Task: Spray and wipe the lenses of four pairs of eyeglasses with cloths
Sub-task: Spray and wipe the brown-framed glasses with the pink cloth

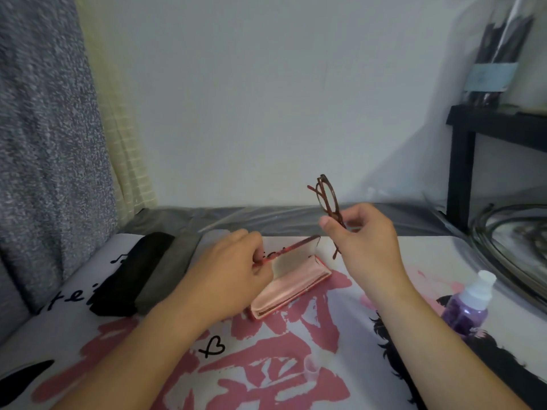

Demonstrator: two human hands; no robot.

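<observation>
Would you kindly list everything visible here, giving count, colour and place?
eyeglasses: one pair, reddish-brown, held up above the mat.
open case: one, pink-red, mat centre, lid raised.
closed cases: two, black and grey, side by side, mat's left.
spray bottle: one, purple with white cap, mat's right.
mat: one, white with pink and black print, foreground.
curtain: one, grey, left.
shelf: one, black, right.
left hand: grips the open case's lid.
right hand: pinches the eyeglasses.

head-worn wide-angle view, looking forward and down, close over the table (296, 365), facing the wall (266, 99)
</observation>
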